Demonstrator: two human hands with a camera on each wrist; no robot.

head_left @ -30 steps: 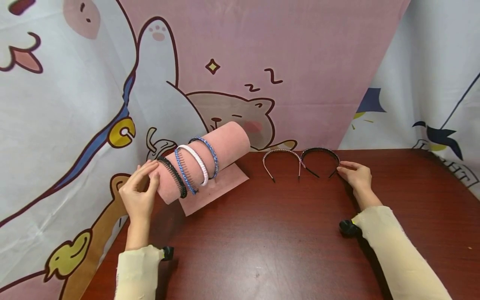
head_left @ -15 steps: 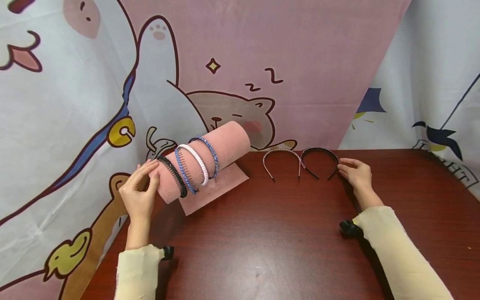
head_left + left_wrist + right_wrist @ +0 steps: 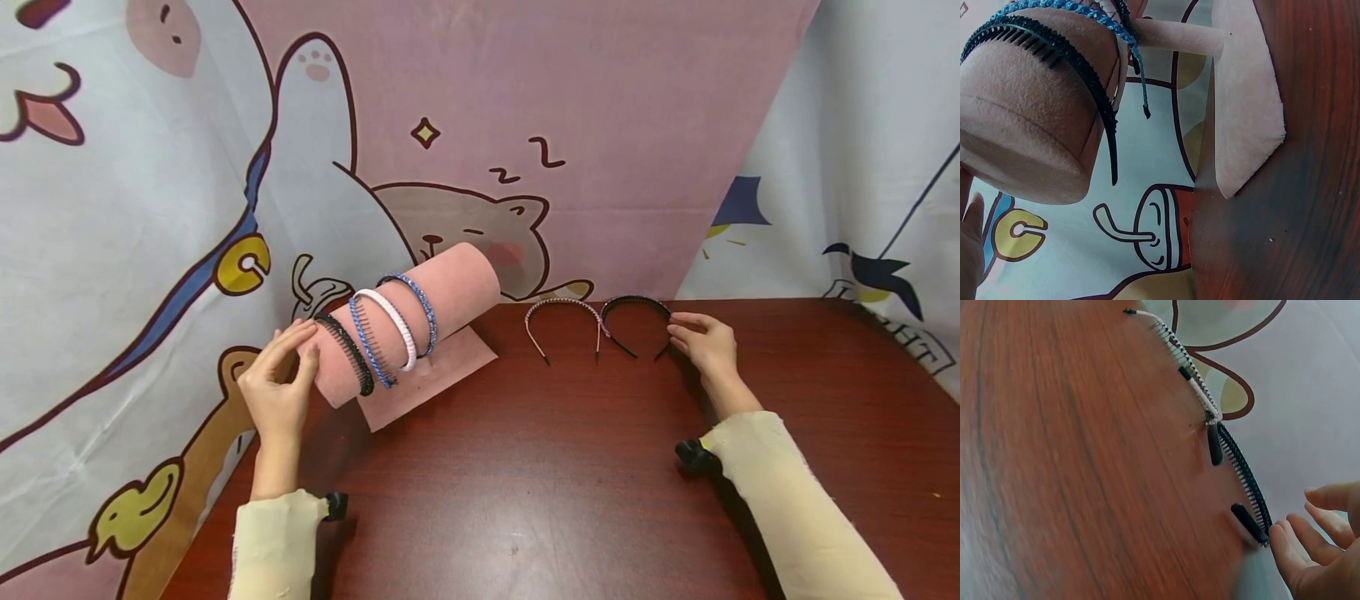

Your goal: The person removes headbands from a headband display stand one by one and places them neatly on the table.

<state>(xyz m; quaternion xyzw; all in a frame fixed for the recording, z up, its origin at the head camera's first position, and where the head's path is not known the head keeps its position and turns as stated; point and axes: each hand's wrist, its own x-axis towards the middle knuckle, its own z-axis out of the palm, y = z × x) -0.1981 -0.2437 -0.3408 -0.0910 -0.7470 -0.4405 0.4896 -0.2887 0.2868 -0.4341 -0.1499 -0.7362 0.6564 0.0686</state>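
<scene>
Black headband (image 3: 1249, 470): glossy toothed arch, at the far side of the wooden table (image 3: 525, 467), tips toward the person. Lies just left of the right hand (image 3: 703, 343) — the nearer one — whose loose, spread fingers touch or almost touch it. Pale beaded headband (image 3: 562, 301): adjoining, left. Pink roll (image 3: 461, 283): plush cylinder, axis slanting away rightward, four bands around it; left hand (image 3: 276, 383), well apart, relaxed fingers against its near end.

We saw soft, even light in the head view, pale glare on the near tabletop (image 3: 517, 517), dark shadow beside the right sleeve (image 3: 802, 500), a dimmer left wrist view, whitish sheen at the right wrist view's lower left.
</scene>
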